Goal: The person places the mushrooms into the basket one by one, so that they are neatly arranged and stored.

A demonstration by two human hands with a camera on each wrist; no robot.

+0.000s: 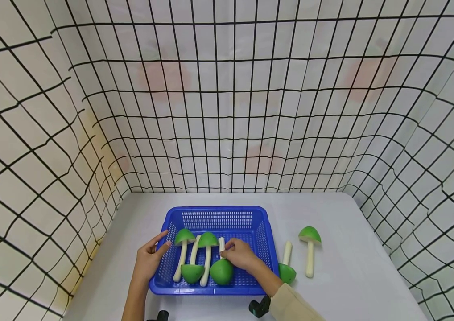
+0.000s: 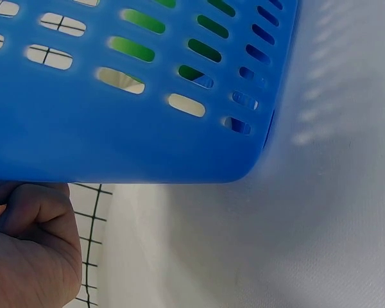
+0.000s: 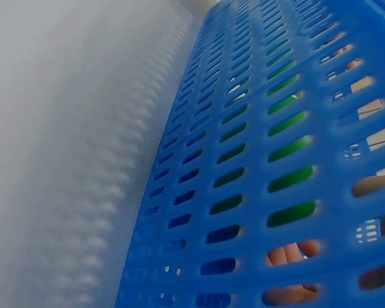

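A blue plastic basket [image 1: 211, 290] holds several toy mushrooms with green caps and cream stems, laid side by side with caps facing alternate ways. My right hand [image 1: 240, 254] reaches over the basket's right side and pinches the stem of the rightmost mushroom [image 1: 222, 272] inside, whose cap faces me. At the left rim is my left hand [image 1: 148, 261], thumb and forefinger extended over the edge. The left wrist view shows that hand [image 2: 35, 247] close against the rim, a finger bent. Through the slots in the right wrist view, fingertips [image 3: 285, 256] and green caps show.
Right of the basket, one mushroom [image 1: 287, 273] lies cap toward me against the wall, and another mushroom [image 1: 310, 254] lies cap away. The white table [image 1: 355, 249] is enclosed by white walls with black grid netting [image 1: 231, 102]. Dark objects [image 1: 259, 307] show at the near edge.
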